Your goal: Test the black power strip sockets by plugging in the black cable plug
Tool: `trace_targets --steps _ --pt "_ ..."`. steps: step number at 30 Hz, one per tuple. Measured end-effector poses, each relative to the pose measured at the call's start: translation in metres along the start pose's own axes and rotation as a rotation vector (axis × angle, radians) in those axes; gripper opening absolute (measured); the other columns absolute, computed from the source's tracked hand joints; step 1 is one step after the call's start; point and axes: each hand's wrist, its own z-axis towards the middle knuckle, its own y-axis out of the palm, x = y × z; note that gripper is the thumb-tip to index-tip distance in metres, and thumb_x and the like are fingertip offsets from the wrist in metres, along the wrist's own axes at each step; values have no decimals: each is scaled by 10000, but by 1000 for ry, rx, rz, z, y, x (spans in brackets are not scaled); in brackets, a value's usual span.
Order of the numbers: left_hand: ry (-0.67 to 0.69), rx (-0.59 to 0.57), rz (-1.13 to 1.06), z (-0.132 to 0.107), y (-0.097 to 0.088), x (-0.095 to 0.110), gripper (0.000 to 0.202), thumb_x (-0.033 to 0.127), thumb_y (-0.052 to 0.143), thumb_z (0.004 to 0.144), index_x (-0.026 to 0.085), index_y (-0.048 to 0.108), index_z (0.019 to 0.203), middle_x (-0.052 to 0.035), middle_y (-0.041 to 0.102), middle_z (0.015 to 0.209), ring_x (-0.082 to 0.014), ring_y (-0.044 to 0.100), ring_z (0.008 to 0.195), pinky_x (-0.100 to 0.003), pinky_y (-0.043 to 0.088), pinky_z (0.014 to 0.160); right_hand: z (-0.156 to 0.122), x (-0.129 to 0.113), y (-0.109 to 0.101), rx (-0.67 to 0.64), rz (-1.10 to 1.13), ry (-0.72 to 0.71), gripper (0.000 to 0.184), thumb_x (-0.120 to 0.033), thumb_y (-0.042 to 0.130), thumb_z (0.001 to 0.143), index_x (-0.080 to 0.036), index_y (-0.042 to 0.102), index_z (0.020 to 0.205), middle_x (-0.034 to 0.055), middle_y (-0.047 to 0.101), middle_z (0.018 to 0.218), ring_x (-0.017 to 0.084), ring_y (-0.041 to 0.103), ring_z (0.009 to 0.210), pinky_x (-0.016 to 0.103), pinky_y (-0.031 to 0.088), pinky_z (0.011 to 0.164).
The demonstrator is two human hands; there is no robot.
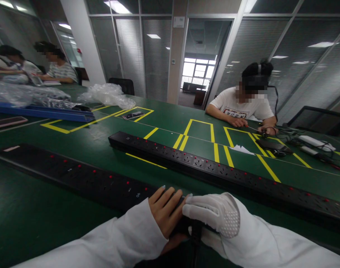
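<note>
Head view: I look down across a green tabletop [19,219] marked with yellow tape [216,152], seemingly to give things set places.
Near power strip [86,178]: slants over the tabletop, sockets up, right end at the hands, presumably so that end is within easy reach.
Left hand [164,210]: bare, closed over the near power strip's end, fingers on top, thumb below, likely to steady it.
Right hand [213,214]: gloved, wrapped around the same end beside the left hand; a dark cord [196,234] shows beneath.
Far power strip [211,169]: lies beyond, untouched, apparently kept apart for elbow room.
</note>
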Motion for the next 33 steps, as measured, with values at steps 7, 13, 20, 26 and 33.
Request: trace_targets --steps 7,13,20,26,33 --pt "30 -53 13 -1 -1 -2 647 557 371 882 160 338 1391 -107 510 1300 -302 475 1131 -456 347 962 1 -3 2 -29 -141 35 239 -226 522 860 -179 593 1083 72 679 1015 178 659 870 262 533 716" --pt "-23 -57 -23 1 -3 2 638 569 346 888 153 368 1370 -113 517 1290 -311 472 1139 -476 344 966 -1 2 7 -23 -48 44 271 -188 522 855 -159 567 1121 84 660 1056 173 639 934 257 519 778" --pt "-30 -64 -45 2 -6 3 630 551 330 890 144 367 1369 -125 521 1286 -317 478 1138 -478 349 965 -3 5 4 -28 58 20 361 -177 492 844 -158 489 1204 91 623 1125 168 611 995 258 503 818" --pt "-38 -49 -54 2 -5 4 610 541 313 899 140 398 1350 -129 529 1272 -322 482 1134 -483 347 966 -3 7 5 -49 38 9 384 -182 520 822 -165 493 1206 93 632 1112 178 622 978 273 510 793" --pt "-31 -32 -39 3 -6 3 604 557 288 910 152 408 1341 -113 545 1265 -306 503 1117 -468 368 955 -7 10 8 -40 6 0 440 -172 560 788 -182 491 1222 89 638 1104 180 628 971 267 512 796"
